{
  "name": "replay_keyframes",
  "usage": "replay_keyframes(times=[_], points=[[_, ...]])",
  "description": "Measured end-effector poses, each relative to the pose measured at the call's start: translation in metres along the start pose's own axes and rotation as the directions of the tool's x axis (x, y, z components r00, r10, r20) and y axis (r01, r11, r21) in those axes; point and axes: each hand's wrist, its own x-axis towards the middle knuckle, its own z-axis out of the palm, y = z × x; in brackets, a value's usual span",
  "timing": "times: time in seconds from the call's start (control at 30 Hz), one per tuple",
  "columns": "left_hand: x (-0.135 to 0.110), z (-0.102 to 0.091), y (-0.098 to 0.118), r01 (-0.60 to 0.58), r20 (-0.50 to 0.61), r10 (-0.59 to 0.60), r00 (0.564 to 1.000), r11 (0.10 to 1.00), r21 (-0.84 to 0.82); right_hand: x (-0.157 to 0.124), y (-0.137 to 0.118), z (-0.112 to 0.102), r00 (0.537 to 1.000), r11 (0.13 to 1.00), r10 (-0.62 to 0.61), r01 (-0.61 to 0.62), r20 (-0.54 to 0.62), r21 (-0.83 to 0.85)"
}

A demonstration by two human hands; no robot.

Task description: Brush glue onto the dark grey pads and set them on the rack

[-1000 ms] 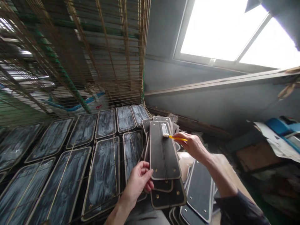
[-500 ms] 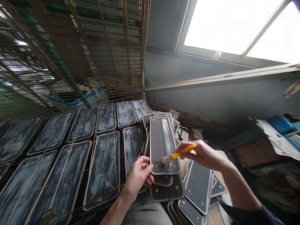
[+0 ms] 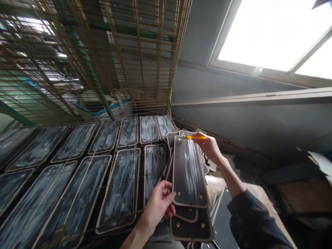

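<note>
My left hand (image 3: 158,204) pinches the near left edge of a stack of dark flat panels (image 3: 189,173) with pale borders, holding them fanned out and slanted away from me. The top panel carries white brush streaks down its right half. My right hand (image 3: 209,147) grips a brush with a yellow handle (image 3: 196,137) at the panel's far end, bristles touching the top edge.
Several dark panels smeared with white (image 3: 121,183) lie in rows on a wire rack (image 3: 77,193) to the left. More wire shelves (image 3: 116,52) rise behind. A grey wall and bright window (image 3: 272,34) are to the right. Loose panels (image 3: 223,214) lie below my right arm.
The brush swept from the panel's far end down to its near end, then back up to the far end, leaving wider white streaks. The view shifted slightly left.
</note>
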Motion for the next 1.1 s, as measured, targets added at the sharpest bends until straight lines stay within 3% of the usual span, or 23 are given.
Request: replay_keyframes(times=[0.1, 0.17, 0.3, 0.37, 0.5, 0.6, 0.77, 0.93, 1.1], points=[[-0.001, 0.0, 0.003, -0.002, -0.01, 0.002, 1.0, 1.0, 0.005, -0.002, -0.008, 0.008, 0.997, 0.996, -0.078, 0.079, 0.019, -0.051], [0.0, -0.001, 0.002, 0.002, -0.012, -0.002, 1.0, 1.0, 0.007, -0.008, -0.013, 0.007, 0.989, 0.993, -0.111, 0.114, 0.094, -0.031], [0.003, -0.003, -0.002, 0.016, -0.01, -0.016, 1.0, 1.0, 0.007, -0.017, -0.018, -0.005, 0.965, 0.995, -0.076, 0.059, 0.252, 0.076], [0.003, -0.003, -0.004, 0.019, -0.011, -0.019, 1.0, 1.0, -0.005, -0.015, -0.019, -0.007, 0.971, 0.997, -0.047, 0.03, 0.233, 0.077], [0.002, -0.003, -0.004, 0.011, -0.012, -0.011, 1.0, 1.0, -0.02, -0.002, -0.018, 0.005, 0.992, 0.996, -0.083, 0.086, 0.097, -0.024], [0.002, -0.004, -0.003, 0.015, -0.006, -0.015, 1.0, 1.0, -0.025, -0.006, -0.022, 0.012, 0.99, 0.993, -0.097, 0.103, 0.105, -0.053], [0.003, -0.004, -0.001, 0.026, -0.005, -0.026, 1.0, 0.999, -0.037, -0.049, -0.048, -0.006, 0.953, 0.997, -0.084, 0.079, 0.292, 0.026], [0.002, -0.004, 0.003, 0.028, 0.003, -0.028, 1.0, 0.999, -0.027, -0.1, -0.086, -0.032, 0.878, 0.994, -0.044, -0.008, 0.476, 0.108], [0.001, -0.004, 0.002, 0.03, -0.019, -0.029, 0.999, 0.999, 0.03, -0.124, -0.103, -0.051, 0.816, 0.979, 0.007, -0.124, 0.577, 0.163]])
